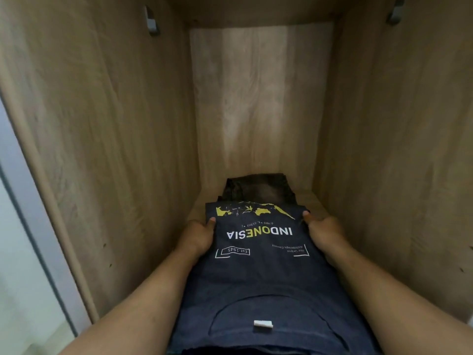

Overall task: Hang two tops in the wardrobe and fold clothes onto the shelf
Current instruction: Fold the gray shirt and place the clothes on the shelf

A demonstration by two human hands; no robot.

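Already my left hand [198, 235] and right hand [323, 230] grip the folded navy printed T-shirt [261, 262] over the dark folded jeans [258, 187] on the wooden wardrobe shelf [311, 201] (hung tops unseen).

2 hands: left hand [198, 235], right hand [323, 230]. 1 folded navy T-shirt [266, 267] with print. 1 folded dark grey garment [258, 187] behind it. 1 white neck label [263, 324]. 2 metal brackets: left bracket [151, 21], right bracket [395, 14]. 1 shelf [311, 201].
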